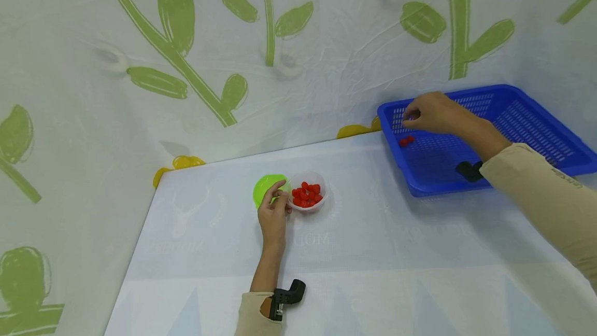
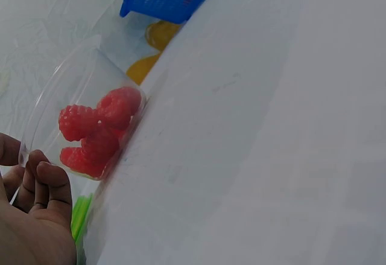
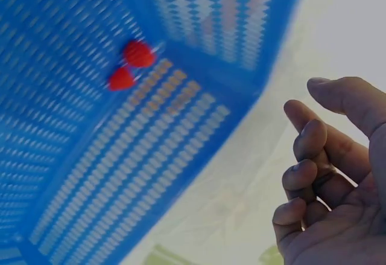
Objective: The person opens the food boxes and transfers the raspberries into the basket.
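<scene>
My left hand point(image 1: 272, 219) pinches the rim of a clear plastic bowl point(image 1: 323, 194) on the table, its fingers on both sides of the edge in the left wrist view. Several red raspberries point(image 2: 99, 147) lie inside the bowl. Just left of it, partly behind the hand, is a bright green lid or dish point(image 1: 265, 185). Over the near-left part of a blue plastic basket point(image 1: 410, 185) hovers my right hand point(image 1: 434, 113), with fingers loosely bent and nothing between thumb and fingertips in the right wrist view. Two red raspberries point(image 3: 139, 54) rest in a corner of the basket.
The basket stands at the back right of the white-covered table point(image 1: 364, 242), close to the wall. A white cloth with green leaves and yellow flowers point(image 1: 298, 92) hangs behind. Black wrist cameras point(image 1: 286, 297) sit on both forearms.
</scene>
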Action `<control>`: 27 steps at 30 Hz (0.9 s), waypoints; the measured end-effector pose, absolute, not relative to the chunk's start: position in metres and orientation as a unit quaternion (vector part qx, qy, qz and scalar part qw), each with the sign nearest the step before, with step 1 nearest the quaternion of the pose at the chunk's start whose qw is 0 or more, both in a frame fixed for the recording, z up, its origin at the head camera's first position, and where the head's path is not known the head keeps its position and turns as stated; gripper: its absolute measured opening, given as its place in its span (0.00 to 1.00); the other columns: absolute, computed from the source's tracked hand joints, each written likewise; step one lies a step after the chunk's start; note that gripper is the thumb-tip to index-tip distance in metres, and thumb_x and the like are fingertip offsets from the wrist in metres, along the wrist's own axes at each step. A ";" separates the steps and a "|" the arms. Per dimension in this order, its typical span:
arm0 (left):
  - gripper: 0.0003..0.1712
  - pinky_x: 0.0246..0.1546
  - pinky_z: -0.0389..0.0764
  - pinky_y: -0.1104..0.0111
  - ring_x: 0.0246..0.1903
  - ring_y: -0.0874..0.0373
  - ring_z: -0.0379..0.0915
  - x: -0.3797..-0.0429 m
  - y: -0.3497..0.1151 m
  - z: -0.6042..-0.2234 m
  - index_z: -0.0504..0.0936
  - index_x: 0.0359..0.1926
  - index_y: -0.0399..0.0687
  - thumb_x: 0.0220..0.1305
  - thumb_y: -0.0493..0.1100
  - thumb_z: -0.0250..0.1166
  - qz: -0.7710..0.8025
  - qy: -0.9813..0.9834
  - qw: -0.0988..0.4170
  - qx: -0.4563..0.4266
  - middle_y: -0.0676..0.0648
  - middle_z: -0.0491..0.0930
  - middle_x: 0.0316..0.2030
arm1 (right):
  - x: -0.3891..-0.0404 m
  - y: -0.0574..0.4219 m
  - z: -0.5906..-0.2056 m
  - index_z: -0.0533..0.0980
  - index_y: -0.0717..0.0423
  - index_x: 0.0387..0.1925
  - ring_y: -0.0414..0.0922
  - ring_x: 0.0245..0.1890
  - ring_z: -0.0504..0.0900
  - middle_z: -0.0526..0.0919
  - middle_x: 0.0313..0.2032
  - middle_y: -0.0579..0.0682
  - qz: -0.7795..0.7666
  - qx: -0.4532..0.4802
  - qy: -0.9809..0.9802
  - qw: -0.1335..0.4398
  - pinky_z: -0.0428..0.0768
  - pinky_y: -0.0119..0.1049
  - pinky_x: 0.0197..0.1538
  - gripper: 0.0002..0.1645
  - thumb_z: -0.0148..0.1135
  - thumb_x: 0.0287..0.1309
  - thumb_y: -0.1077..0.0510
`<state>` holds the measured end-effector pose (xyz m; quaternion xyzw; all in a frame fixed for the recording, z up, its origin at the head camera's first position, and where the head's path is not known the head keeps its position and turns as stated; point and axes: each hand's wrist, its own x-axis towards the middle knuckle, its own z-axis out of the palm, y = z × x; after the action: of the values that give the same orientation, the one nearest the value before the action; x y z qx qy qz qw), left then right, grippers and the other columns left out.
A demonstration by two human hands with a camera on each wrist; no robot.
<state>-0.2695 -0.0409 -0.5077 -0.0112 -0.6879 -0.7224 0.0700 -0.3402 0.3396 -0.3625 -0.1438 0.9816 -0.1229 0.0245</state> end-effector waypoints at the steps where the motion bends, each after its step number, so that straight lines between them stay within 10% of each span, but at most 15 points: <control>1: 0.17 0.27 0.76 0.69 0.24 0.48 0.69 -0.269 -0.041 -0.508 0.75 0.55 0.43 0.65 0.37 0.54 -0.723 -0.687 0.071 -0.013 0.41 0.70 0.36 | -0.338 0.335 -0.360 0.82 0.58 0.36 0.46 0.31 0.76 0.81 0.32 0.50 -0.128 -0.147 0.981 0.024 0.74 0.44 0.36 0.12 0.60 0.55 0.55; 27: 0.17 0.27 0.77 0.70 0.24 0.51 0.70 -0.273 -0.045 -0.516 0.77 0.53 0.49 0.64 0.38 0.55 -0.736 -0.675 0.060 0.006 0.43 0.72 0.35 | -0.294 0.239 -0.370 0.82 0.53 0.33 0.43 0.30 0.67 0.71 0.22 0.43 -0.202 -0.255 0.945 -0.019 0.66 0.37 0.33 0.06 0.65 0.52 0.58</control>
<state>-0.2731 -0.0452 -0.5161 0.0056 -0.6747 -0.7356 0.0598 -0.2943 0.2389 -0.3704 -0.2552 0.9453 -0.2023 -0.0193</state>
